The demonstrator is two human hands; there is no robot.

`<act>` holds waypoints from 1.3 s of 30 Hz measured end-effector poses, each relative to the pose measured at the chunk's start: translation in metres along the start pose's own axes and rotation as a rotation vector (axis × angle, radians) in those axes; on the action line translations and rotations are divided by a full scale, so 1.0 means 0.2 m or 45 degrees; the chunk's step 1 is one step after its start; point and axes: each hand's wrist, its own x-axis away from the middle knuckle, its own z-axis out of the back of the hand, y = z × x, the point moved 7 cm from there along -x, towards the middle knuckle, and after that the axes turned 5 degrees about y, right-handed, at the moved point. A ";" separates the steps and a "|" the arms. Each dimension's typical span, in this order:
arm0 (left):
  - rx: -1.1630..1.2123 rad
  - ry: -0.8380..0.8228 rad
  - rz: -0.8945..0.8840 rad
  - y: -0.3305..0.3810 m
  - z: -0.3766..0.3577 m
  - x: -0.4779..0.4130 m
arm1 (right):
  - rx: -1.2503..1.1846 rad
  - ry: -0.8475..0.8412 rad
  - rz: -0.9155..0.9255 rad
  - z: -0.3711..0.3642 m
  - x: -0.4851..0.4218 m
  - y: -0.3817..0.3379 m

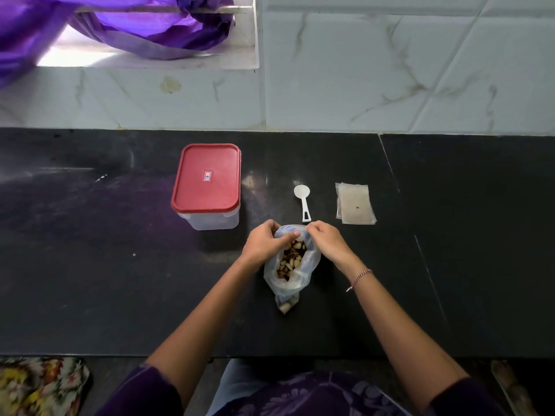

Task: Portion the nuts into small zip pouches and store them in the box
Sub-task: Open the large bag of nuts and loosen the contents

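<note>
A thin clear plastic bag of mixed nuts lies on the black counter at the middle. My left hand pinches the left side of its mouth and my right hand pinches the right side, holding the mouth apart. Behind the bag lies a small white plastic scoop. A short stack of small clear zip pouches rests flat to the right of the scoop. The clear box with a shut red lid stands to the left of the scoop.
A white marble-pattern tiled wall rises behind the counter. Purple cloth hangs at a window ledge at the upper left. A patterned fabric lies below the counter's front edge at the lower left.
</note>
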 end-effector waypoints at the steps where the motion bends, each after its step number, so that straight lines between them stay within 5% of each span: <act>1: -0.054 0.072 -0.058 0.01 0.02 0.01 | 0.027 0.021 0.050 0.01 0.01 0.00; 6: -0.394 0.299 -0.514 0.11 0.06 0.07 | 0.164 0.418 0.197 0.10 0.18 -0.02; 8: -0.512 0.356 -0.572 0.13 0.06 0.08 | 0.138 0.424 0.175 0.07 0.27 -0.01; 11: -0.632 0.378 -0.574 0.14 0.05 0.07 | 0.117 0.318 0.121 0.00 0.32 0.03; 21: -0.589 0.312 -0.434 0.13 0.02 0.03 | -0.086 0.449 -0.048 0.01 0.27 0.20; 26: -0.319 0.214 -0.155 0.03 0.00 -0.01 | -0.697 0.318 -0.391 -0.06 0.23 0.27; 30: -0.065 0.190 -0.023 -0.03 -0.02 -0.01 | -0.850 0.268 -0.462 -0.10 0.21 0.22; 34: -0.109 0.257 -0.062 -0.06 -0.04 0.00 | -0.778 0.347 -0.497 -0.14 0.19 0.21; 39: 0.065 0.393 -0.089 -0.03 0.00 0.10 | -0.289 0.420 -0.322 -0.06 0.24 0.22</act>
